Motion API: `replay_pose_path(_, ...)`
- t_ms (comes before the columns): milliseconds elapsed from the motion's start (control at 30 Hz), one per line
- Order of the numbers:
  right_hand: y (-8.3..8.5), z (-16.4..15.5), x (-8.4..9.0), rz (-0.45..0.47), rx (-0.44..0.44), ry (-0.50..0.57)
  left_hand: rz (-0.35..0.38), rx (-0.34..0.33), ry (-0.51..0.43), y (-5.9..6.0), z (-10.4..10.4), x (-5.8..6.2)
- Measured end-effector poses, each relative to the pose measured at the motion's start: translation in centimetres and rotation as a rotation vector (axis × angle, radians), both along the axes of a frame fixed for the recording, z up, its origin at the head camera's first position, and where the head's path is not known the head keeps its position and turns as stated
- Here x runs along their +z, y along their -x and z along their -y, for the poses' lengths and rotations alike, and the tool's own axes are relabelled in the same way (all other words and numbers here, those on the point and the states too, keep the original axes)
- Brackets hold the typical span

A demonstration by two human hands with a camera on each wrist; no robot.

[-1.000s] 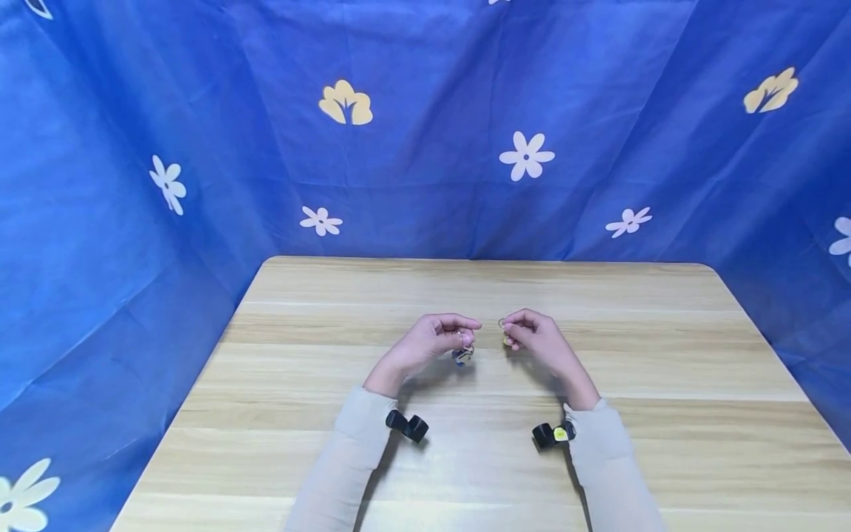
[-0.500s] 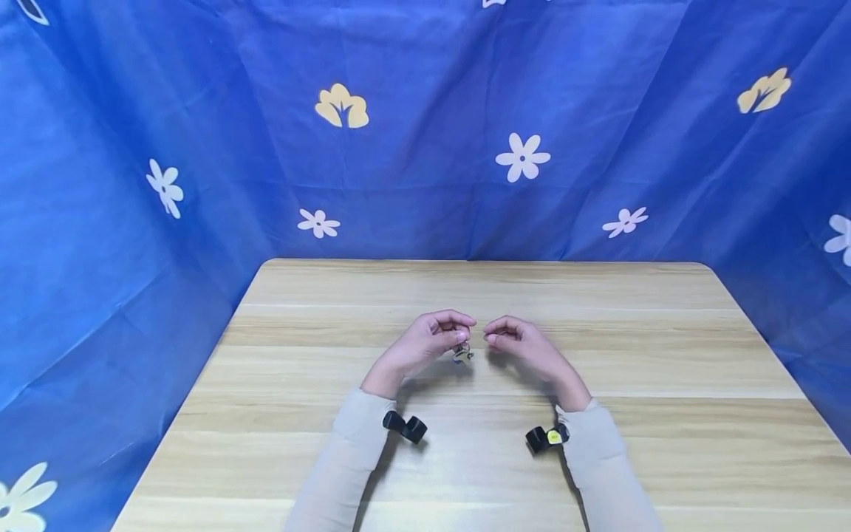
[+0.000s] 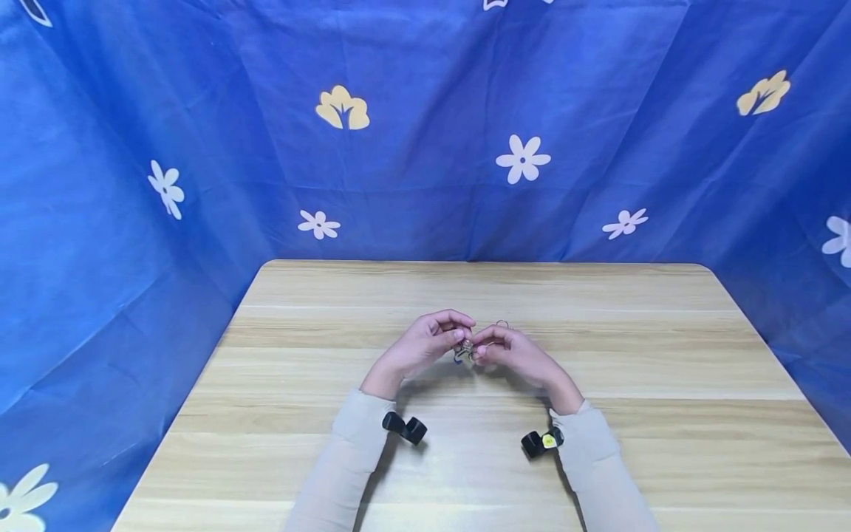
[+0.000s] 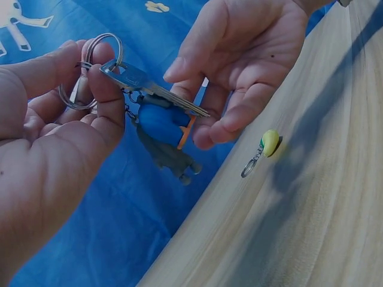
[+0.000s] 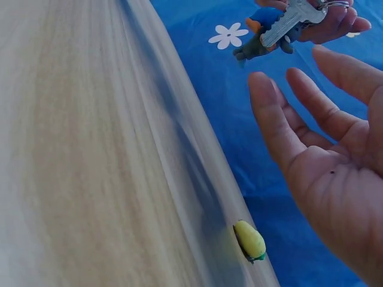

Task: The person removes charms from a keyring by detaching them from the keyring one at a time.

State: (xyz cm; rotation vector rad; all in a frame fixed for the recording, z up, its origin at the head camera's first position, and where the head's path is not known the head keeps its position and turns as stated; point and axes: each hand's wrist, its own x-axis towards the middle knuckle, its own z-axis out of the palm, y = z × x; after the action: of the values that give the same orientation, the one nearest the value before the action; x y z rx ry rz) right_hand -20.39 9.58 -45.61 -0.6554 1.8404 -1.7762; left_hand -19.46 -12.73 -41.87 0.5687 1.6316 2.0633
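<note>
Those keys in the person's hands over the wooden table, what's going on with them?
The person's left hand pinches a silver metal key ring carrying a silver key and a blue and grey figure charm. The right hand is open, its fingers at the key's tip without gripping it. A small yellow charm with a metal clasp lies on the light wooden table nearby.

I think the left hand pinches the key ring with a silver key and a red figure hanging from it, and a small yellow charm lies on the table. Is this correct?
Not quite: the figure is blue with a grey lower part, not red, as the left wrist view shows. The rest holds: the left hand pinches the key ring with the silver key, and the small yellow charm lies on the table.
</note>
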Motion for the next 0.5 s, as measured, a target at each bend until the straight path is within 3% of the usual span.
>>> replay_pose_path(500,-0.37,0.42,0.33,-0.025,-0.005,-0.029,0.003,-0.003,-0.030,-0.09,0.00,0.03)
